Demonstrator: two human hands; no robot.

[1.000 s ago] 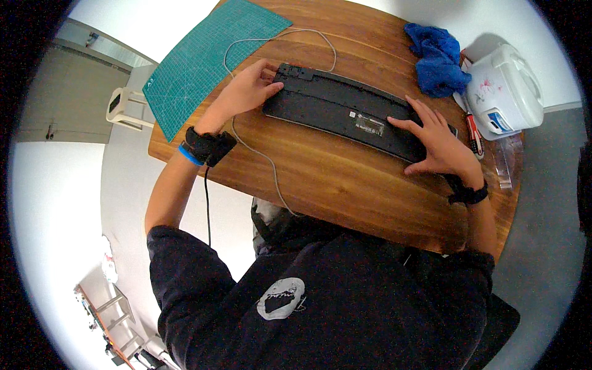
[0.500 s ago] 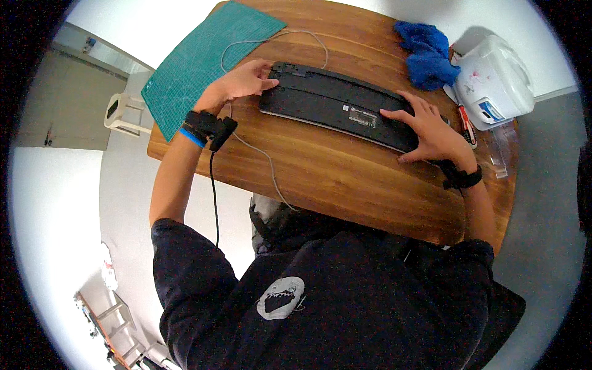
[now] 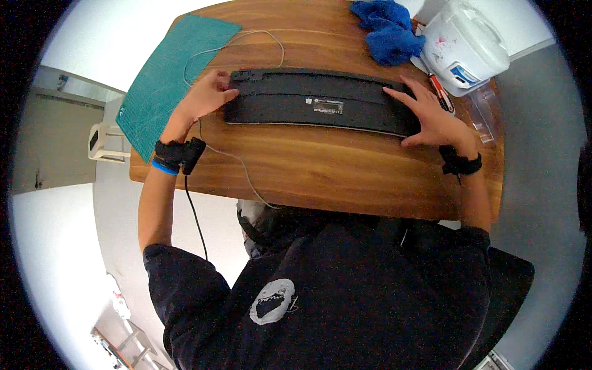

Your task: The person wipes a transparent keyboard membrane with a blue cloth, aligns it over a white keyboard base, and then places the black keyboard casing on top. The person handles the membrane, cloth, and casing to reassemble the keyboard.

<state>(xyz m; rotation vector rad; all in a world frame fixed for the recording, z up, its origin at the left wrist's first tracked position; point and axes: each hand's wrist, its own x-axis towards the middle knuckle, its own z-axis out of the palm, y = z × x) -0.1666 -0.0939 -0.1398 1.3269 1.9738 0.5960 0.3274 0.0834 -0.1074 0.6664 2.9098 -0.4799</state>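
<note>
A black keyboard (image 3: 283, 108) lies underside up on the wooden table (image 3: 308, 160), its printed label facing me. At its left end my left hand (image 3: 209, 95) holds the edge, thumb at the side and the other fingers curled, their tips partly hidden. My right hand (image 3: 435, 120) spans the right end: the index finger reaches over the back, while the thumb sits at the near corner. A thin grey cable (image 3: 246, 172) runs past my left wrist and over the table's near edge.
Left of the keyboard lies a green cutting mat (image 3: 160, 77). At the far right are a blue cloth (image 3: 391, 37), a white rice cooker (image 3: 462, 49), a red-and-black cutter (image 3: 441, 92) and a clear plastic piece (image 3: 482, 117). A white stool (image 3: 105, 142) stands beyond the table's left side.
The keyboard has turned from slanting down to the right to nearly level. The whole view has shifted, so the table's things appear further left. Both hands stay at the keyboard's ends.
</note>
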